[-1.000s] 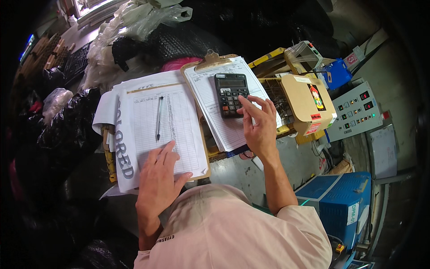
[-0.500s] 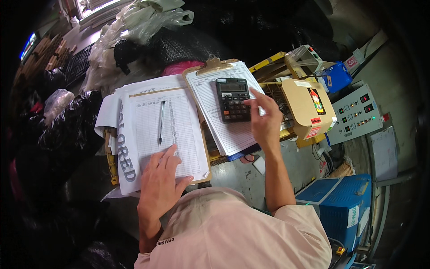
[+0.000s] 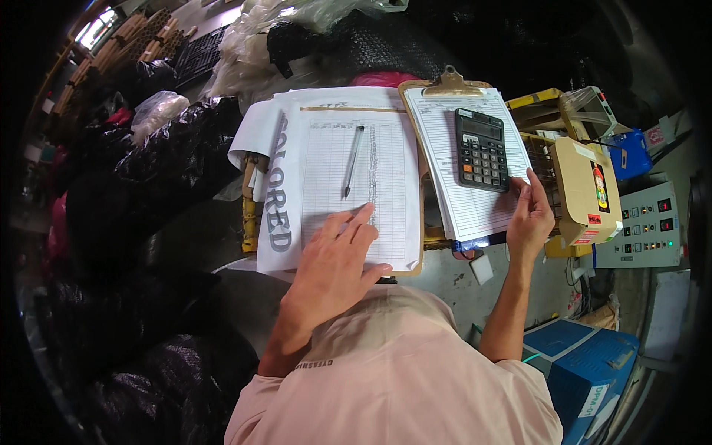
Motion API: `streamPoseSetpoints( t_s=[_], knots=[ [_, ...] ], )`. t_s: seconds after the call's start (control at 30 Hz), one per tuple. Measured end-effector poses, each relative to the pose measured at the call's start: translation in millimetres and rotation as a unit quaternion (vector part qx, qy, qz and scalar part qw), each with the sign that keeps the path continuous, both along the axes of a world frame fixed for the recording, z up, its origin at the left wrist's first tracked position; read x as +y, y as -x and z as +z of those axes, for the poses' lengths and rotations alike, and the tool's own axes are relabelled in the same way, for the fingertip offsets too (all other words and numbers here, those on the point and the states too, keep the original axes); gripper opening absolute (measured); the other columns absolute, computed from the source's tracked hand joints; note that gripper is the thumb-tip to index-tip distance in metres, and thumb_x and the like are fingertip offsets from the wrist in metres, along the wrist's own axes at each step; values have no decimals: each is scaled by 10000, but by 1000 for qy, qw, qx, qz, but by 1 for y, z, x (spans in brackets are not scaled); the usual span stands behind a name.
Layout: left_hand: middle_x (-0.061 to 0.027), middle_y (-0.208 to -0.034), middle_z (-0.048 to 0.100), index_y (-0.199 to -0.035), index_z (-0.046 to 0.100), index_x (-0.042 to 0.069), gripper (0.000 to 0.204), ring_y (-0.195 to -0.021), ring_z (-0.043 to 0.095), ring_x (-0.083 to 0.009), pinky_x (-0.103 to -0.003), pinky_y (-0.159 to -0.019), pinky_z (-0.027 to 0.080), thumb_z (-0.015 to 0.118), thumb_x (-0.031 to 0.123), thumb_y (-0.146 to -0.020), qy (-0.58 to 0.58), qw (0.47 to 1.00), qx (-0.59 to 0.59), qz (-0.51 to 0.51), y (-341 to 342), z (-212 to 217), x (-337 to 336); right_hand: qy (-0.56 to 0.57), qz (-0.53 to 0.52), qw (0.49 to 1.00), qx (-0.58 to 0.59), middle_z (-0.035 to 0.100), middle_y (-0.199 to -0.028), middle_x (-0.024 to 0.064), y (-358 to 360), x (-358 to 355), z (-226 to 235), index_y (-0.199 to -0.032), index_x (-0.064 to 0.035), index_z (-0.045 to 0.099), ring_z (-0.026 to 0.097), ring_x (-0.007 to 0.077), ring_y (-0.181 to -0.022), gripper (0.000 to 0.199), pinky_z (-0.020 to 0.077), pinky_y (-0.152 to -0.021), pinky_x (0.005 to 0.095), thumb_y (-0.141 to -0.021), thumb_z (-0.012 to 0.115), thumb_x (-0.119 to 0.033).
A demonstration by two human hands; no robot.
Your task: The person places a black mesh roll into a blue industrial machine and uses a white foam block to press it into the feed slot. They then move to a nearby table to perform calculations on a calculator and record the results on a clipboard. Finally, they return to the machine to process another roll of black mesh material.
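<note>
All of my left grip lies spread open on the sheet, likely to steady it below the pen, while the calculator sits atop the clipboard, perhaps for easy reach, beside my curled right grip, whose hold I cannot tell.

Printed sheet: pale, well lit, fairly even; fine rows too sm. to read.
Left hand: soft shadow on sheet nr fingers.
Black bags: v. dim, detail lost, scattered glints.
Clear plastic: whitish sheen.
Top-L opening: blown-out bright patch.
Control panel: sm. red + green lights glowing.
Pic centre: fairly sharp.
Pic rim: black vignette, heavy fisheye bend, edges soft.
</note>
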State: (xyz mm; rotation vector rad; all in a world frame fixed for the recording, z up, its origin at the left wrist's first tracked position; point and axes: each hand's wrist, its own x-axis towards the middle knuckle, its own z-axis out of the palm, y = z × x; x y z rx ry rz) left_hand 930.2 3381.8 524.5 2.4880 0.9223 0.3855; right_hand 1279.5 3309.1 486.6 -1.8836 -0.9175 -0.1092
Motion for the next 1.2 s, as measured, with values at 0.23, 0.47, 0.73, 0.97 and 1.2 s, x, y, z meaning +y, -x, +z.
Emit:
streamPoseSetpoints(
  t_s=[0.23, 0.47, 0.73, 0.97, 1.2],
  knots=[
    [-197, -1621, 553, -1278, 675, 0, 521, -1444, 501, -411, -517, -1170, 466, 840, 346, -926, 1, 1000, 5, -4, 4, 3, -6, 4, -3, 1000, 11, 842, -1139, 154, 0, 1, 0, -1427, 12, 714, 795, 182, -1033, 339, 589, -949, 302, -1131, 585, -89],
    [-202, -1596, 571, -1258, 676, 1, 513, -1425, 519, -416, -515, -1152, 482, 848, 344, -917, -5, 1000, 24, -3, 0, 3, -4, -35, 18, 998, 59, 839, -1143, 137, -9, -3, -15, -1413, 7, 724, 775, 151, -1026, 330, 587, -929, 295, -1117, 613, -87],
    [-205, -1557, 607, -1218, 661, 5, 487, -1377, 546, -431, -520, -1124, 483, 883, 271, -876, 6, 1000, -6, -7, -1, 4, 0, -15, 49, 991, -127, 840, -1058, 28, 15, 1, 29, -1365, -134, 780, 686, 254, -1215, 349, 460, -1122, 396, -1035, 700, -53],
    [-197, -1530, 627, -1228, 645, 1, 491, -1353, 557, -439, -520, -1103, 492, 875, 268, -887, -6, 1000, -16, -17, -1, 4, 3, 69, 104, 971, -204, 846, -1030, 17, 17, 13, 41, -1402, -98, 750, 611, 266, -1391, 403, 317, -1243, 521, -1015, 656, -36],
    [-225, -1548, 613, -1183, 653, 2, 453, -1371, 555, -432, -511, -1104, 504, 863, 290, -903, -8, 1000, -11, -22, 1, 2, 2, 75, 149, 965, -202, 849, -1048, 5, 29, 51, 44, -1444, -113, 734, 617, 264, -1380, 395, 317, -1269, 512, -1059, 660, -64]
  ],
)
